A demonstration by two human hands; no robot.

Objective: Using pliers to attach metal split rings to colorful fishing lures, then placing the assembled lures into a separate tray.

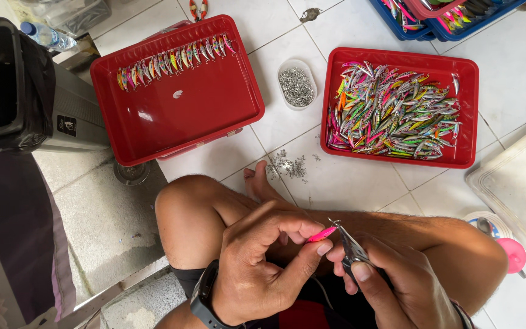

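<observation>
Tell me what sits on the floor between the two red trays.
In the head view, a small clear tub of metal rings sits between left red tray and right red tray.

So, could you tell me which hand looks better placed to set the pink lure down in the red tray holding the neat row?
Probably the left hand: it pinches the pink lure and sits nearer the red tray with the row. The right hand grips pliers.

Your left hand (257,268) and right hand (391,286) meet over your legs, lure (322,234) between them. Ahead on the floor (348,183), a tray (214,103) lies left, a fuller tray (467,116) right, the cup (297,84) between.
</observation>
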